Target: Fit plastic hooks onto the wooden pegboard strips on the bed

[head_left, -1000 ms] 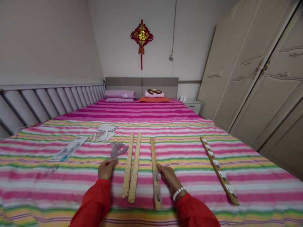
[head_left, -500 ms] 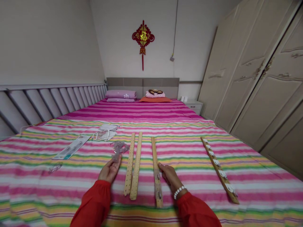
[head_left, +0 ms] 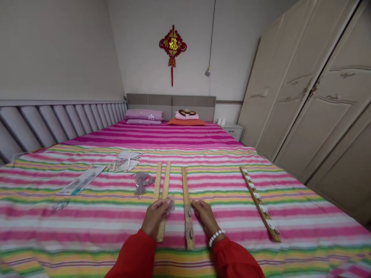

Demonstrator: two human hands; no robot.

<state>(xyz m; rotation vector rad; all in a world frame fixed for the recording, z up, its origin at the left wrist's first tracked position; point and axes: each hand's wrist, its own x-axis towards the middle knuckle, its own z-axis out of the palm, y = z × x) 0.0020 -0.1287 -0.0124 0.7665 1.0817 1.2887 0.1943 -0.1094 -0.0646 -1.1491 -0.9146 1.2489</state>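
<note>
My left hand (head_left: 155, 217) is closed in a pinch on a clear adhesive hook (head_left: 171, 205), held above two light wooden strips with rows of holes (head_left: 166, 185). A third wooden strip (head_left: 185, 185) lies to their right, with two clear hooks (head_left: 189, 224) on its nearer half. At that strip's right edge, my right hand (head_left: 205, 216) is closed, its fingertips gripping the edge. A loose pile of clear hooks (head_left: 141, 181) lies left of the strips. Far to the right rests a darker wooden strip with several white hooks (head_left: 257, 197).
A striped sheet (head_left: 110, 231) covers the bed. On its left are a long hook package (head_left: 82, 179), metal rings (head_left: 60, 205) and some opened packets (head_left: 126, 161). Folded bedding (head_left: 144, 115) lies by the headboard (head_left: 194, 103). A railing runs along the left and a wardrobe (head_left: 292, 104) along the right.
My left hand has moved right and nearer from the pile, carrying one clear hook over the paired strips. My right hand stays at the third strip. The view has shifted slightly.
</note>
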